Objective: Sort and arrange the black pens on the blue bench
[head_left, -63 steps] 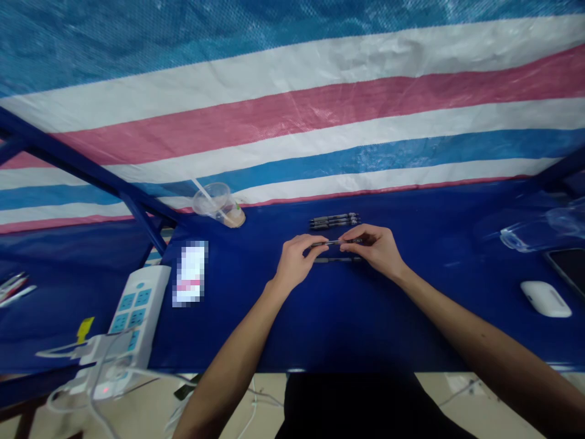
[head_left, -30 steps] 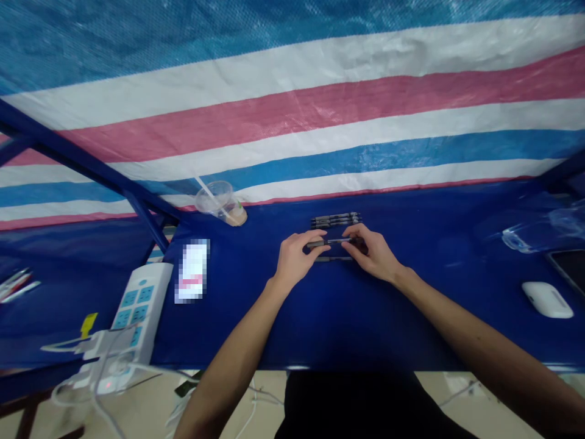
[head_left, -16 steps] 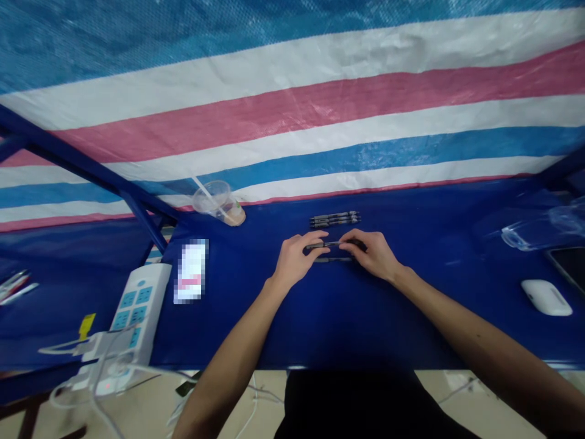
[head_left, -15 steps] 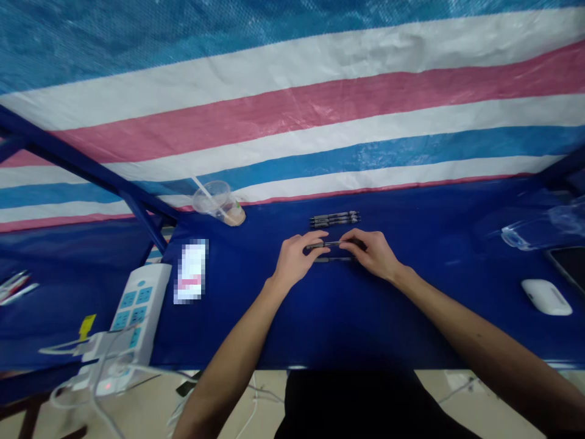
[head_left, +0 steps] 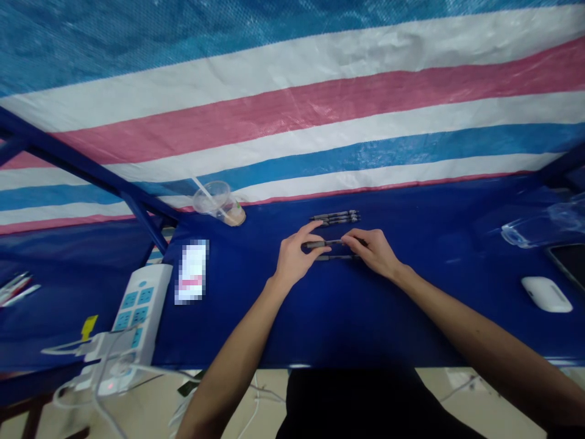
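A dark pen (head_left: 336,242) with a clear middle section lies crosswise between my two hands. My right hand (head_left: 375,249) pinches its right end between thumb and fingertips. My left hand (head_left: 295,255) is around the other end, index finger raised off the pen and thumb along its near side, leaving a gap. Just nearer to me, another pen (head_left: 336,257) lies parallel on the blue tabletop (head_left: 320,311), its right part under my right hand. Beyond my hands several similar pens (head_left: 336,217) lie side by side in a row.
To the left are a plastic cup with a straw (head_left: 219,202), a phone with a blurred screen (head_left: 192,271) and a power strip (head_left: 137,311) with cables. On the right lie a white earphone case (head_left: 546,294), a clear container (head_left: 525,231) and a dark phone (head_left: 569,259). Striped sheeting (head_left: 292,110) hangs behind.
My left index finger has lifted away from the pen, widening the gap to the thumb. My right hand has shifted very slightly right, still pinching the pen.
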The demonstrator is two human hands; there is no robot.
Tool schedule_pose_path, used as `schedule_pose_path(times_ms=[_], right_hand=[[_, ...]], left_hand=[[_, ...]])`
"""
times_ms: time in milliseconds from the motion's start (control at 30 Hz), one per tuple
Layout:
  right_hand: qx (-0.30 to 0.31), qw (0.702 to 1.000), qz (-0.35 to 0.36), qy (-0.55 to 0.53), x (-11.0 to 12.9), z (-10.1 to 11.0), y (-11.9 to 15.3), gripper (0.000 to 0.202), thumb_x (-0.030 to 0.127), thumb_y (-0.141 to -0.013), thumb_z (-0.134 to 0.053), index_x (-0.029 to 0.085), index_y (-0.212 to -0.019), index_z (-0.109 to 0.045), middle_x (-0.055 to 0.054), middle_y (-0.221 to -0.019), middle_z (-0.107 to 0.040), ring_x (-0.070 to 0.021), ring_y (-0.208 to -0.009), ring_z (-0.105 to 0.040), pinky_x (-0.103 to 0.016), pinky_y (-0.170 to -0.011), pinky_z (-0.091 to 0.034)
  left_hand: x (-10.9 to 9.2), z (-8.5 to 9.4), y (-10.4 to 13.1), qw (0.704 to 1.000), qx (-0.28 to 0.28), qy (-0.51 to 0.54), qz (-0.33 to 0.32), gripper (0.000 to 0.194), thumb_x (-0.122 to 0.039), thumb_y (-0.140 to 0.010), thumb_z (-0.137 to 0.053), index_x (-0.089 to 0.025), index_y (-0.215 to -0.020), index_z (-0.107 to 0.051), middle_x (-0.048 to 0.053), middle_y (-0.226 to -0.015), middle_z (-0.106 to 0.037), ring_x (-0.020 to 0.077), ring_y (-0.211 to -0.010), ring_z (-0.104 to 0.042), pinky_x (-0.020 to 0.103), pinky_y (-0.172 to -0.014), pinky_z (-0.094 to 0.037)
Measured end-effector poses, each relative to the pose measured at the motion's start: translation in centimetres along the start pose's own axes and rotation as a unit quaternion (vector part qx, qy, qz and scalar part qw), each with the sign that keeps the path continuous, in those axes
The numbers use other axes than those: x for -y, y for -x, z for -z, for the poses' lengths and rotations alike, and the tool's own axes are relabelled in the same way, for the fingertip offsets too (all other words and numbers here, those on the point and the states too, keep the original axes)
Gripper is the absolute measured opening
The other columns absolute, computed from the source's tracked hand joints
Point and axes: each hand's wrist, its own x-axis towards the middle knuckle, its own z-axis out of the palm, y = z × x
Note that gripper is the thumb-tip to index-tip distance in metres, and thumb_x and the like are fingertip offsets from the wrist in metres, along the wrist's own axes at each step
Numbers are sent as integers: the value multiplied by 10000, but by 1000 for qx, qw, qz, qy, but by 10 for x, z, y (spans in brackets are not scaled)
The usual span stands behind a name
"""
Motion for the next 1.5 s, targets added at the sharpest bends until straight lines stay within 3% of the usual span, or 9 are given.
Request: schedule_pose_path(times_ms=[167,300,433,667,933,1133,1267,1367,1500], right_hand=[[-33,999,-5,-12,-1,1,-1,388,519,-999,-551,201,-862,-727,11,-617,-619,-136,-523,-492,-284,-549,-376],[-68,998,5,-14,-2,0,-2,300,480,-979,-601,218,-903,-725,-25,-765,-705,-175,-639,-593,-304,-629,-453],[-92,996,13,-17,-4,-1,-1,253,471,-961,-626,233,-946,-714,-49,-882,-743,-209,-749,-661,-325,-693,-507],[-49,999,-2,-1,-7,-2,1,359,555,-960,-615,221,-841,-670,27,-553,-583,-139,-479,-502,-285,-534,-398],[-33,999,-8,1,3,4,1,623,604,-1023,-446,194,-583,-606,15,-471,-479,-119,-441,-424,-291,-504,-324],[-42,999,-10,7,4,4,0,595,581,-1006,-498,195,-557,-558,39,-462,-400,-106,-449,-363,-290,-507,-298],[-49,999,-8,-2,0,4,-1,466,538,-984,-564,193,-689,-668,22,-542,-538,-123,-494,-447,-285,-526,-353],[-70,997,8,-13,-5,2,-2,306,489,-939,-662,205,-854,-737,-14,-731,-690,-157,-621,-577,-288,-604,-446],[-93,995,11,-34,-7,-1,-3,227,440,-889,-742,213,-902,-743,-34,-831,-725,-173,-681,-611,-305,-647,-492]], left_hand=[[1,4,-3,999,21,31,22,710,-350,-805,-864,-293,-1428,-529,19,-1048,-786,175,-863,-769,322,-879,-618],[2,7,-5,1000,12,20,18,248,-389,-951,-704,-238,-1147,-715,39,-1001,-778,172,-865,-741,285,-778,-589],[1,7,-6,1000,-7,8,22,213,-402,-964,-682,-214,-922,-774,48,-911,-776,186,-822,-728,300,-748,-584],[0,9,-8,997,-63,42,13,141,-356,-877,-794,-218,-906,-792,41,-877,-772,181,-771,-718,312,-709,-592],[-2,8,-8,996,-55,72,-11,113,-309,-862,-810,-209,-826,-769,51,-876,-764,180,-807,-721,308,-707,-586],[-3,6,-8,997,-48,66,-14,108,-288,-851,-819,-204,-815,-761,45,-865,-756,170,-793,-707,297,-700,-571],[-1,8,-7,998,-46,41,7,133,-338,-871,-800,-212,-908,-779,37,-866,-759,159,-740,-685,293,-711,-564],[-1,9,-7,998,-41,27,26,153,-355,-924,-738,-208,-940,-781,36,-872,-770,162,-750,-701,287,-734,-567],[0,11,-8,998,-45,26,45,180,-356,-952,-697,-195,-943,-776,45,-898,-780,168,-767,-715,282,-746,-572]])
